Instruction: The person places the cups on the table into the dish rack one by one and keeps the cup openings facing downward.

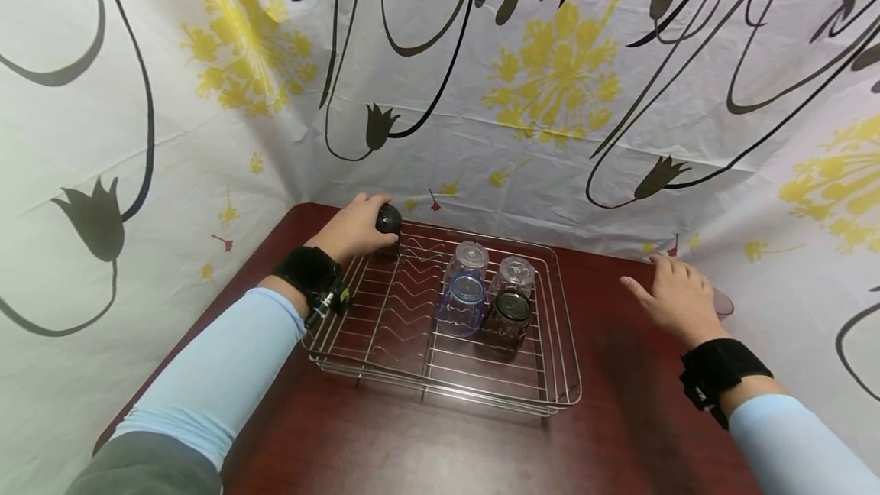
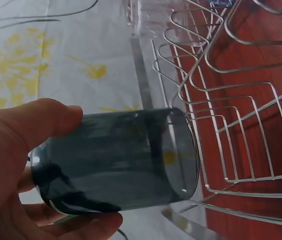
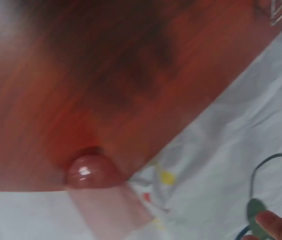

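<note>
My left hand (image 1: 354, 229) grips a dark grey, see-through drinking glass (image 1: 389, 218) over the back left corner of the wire dish rack (image 1: 406, 380). In the left wrist view the thumb and fingers wrap the closed end of this glass (image 2: 111, 160), and its open rim faces the rack wires. Whether the rim touches them I cannot tell. My right hand (image 1: 677, 300) hovers at the right with fingers extended and nothing held. Just beyond it, a pink see-through glass (image 1: 722, 304) is partly hidden; the right wrist view shows this pink glass (image 3: 96, 172) at the table corner.
Inside the rack's right half, two clear glasses (image 1: 471, 257) (image 1: 517, 273), a blue glass (image 1: 467, 292) and a dark glass (image 1: 512, 308) stand upside down. Patterned white cloth (image 1: 440, 128) rises behind the red-brown table (image 1: 385, 449).
</note>
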The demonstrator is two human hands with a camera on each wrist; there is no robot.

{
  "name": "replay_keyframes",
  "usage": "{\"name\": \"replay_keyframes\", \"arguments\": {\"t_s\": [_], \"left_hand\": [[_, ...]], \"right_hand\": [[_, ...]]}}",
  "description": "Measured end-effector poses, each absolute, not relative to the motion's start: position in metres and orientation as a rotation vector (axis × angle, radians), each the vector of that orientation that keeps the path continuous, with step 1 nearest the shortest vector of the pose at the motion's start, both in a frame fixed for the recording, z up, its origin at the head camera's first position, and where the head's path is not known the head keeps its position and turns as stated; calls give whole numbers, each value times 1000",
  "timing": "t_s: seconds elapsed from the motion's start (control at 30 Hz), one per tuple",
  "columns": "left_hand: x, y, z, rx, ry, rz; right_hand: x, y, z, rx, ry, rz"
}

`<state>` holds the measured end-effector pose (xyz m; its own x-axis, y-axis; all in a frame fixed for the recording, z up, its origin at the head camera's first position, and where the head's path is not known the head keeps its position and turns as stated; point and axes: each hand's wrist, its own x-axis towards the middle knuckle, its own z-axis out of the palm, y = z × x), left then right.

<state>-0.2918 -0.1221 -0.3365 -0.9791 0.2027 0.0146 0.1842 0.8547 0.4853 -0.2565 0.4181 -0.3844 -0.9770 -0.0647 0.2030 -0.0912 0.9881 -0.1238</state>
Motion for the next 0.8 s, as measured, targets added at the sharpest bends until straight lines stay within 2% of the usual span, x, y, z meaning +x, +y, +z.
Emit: {"name": "replay_keyframes", "arguments": {"t_s": [0.3, 0.8], "left_hand": [[-302, -124, -348, 293, 2983, 774], [-312, -123, -363, 329, 2995, 718]], "right_hand": [[-250, 450, -406, 36, -2977, 152], [-235, 468, -416, 23, -2975, 153]]}}
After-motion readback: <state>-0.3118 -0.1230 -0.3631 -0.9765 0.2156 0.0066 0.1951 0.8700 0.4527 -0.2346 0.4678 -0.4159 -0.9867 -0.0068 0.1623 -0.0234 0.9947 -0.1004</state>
